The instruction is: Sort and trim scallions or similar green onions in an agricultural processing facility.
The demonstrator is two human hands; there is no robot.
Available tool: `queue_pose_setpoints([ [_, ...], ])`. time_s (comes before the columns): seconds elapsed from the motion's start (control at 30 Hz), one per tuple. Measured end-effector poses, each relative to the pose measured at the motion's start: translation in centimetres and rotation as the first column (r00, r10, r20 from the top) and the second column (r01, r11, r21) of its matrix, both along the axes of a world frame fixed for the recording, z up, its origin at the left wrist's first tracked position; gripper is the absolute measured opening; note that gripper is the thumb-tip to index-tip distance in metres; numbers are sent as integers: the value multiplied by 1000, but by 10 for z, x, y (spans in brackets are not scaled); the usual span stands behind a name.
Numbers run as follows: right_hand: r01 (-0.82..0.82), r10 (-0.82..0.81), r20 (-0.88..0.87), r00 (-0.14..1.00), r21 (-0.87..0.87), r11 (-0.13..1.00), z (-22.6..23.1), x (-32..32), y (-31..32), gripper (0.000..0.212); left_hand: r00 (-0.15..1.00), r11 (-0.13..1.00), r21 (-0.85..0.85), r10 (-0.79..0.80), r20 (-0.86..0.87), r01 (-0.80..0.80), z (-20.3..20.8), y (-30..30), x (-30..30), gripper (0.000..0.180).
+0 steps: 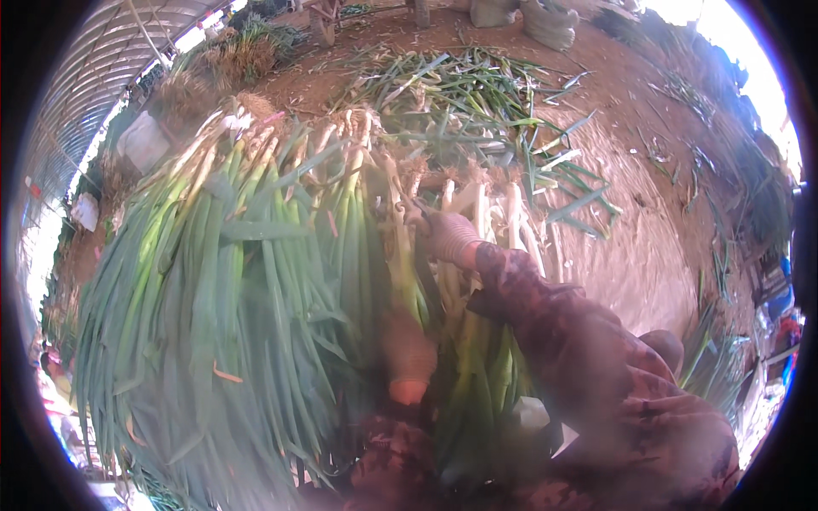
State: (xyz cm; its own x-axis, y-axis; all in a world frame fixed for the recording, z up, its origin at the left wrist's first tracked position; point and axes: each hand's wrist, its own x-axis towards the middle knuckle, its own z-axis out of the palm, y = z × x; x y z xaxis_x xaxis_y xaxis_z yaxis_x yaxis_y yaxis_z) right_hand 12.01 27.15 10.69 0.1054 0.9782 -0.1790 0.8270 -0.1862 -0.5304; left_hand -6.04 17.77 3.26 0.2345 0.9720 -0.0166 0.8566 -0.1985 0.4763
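My right hand (445,237), in a pale work glove, is closed at the white upper part of a large green onion (400,243), just below its roots. Whether it also pinches a loose outer layer is too unclear to tell. Lower down, my left hand (409,353), gloved and blurred, is wrapped round the green part of the same stalk. To the left lies a broad pile of long green onions (247,298), roots away from me and leaves toward me. Several white-stemmed onions (481,209) lie just right of my hands, partly under my right forearm.
Loose cut leaves (469,85) are heaped beyond the onions. A tan sheet (630,247) covers the ground at right. White sacks (548,24) stand at the far end, and a rooted onion bundle (247,51) lies far left. A knee (663,347) shows beside my right arm.
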Motion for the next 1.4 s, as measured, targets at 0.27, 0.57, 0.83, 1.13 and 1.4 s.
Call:
queue_pose_setpoints([
  [0.27, -19, 13, 146, 989, 41, 999, -38, 15, 65, 39, 995, 995, -102, -8, -101, -2, 12, -4, 4, 79],
  [0.57, -363, 117, 402, 908, 615, 700, -52, 32, 22, 44, 999, 995, -95, 37, -1, -37, 4, -5, 2, 82],
  [0.83, 14, -32, -151, 988, -120, 993, -5, 0, -112, 40, 988, 990, -138, 62, 143, -42, 25, -6, 4, 76],
  [1.13, 118, -165, -277, 946, -181, 976, 11, 13, -195, 39, 995, 990, -138, 2, 95, 11, 39, -49, 5, 68],
  [1.4, -4, -35, -313, 949, -124, 992, 37, -5, -229, 39, 993, 994, -24, -108, -39, 107, -3, -146, 13, 60],
])
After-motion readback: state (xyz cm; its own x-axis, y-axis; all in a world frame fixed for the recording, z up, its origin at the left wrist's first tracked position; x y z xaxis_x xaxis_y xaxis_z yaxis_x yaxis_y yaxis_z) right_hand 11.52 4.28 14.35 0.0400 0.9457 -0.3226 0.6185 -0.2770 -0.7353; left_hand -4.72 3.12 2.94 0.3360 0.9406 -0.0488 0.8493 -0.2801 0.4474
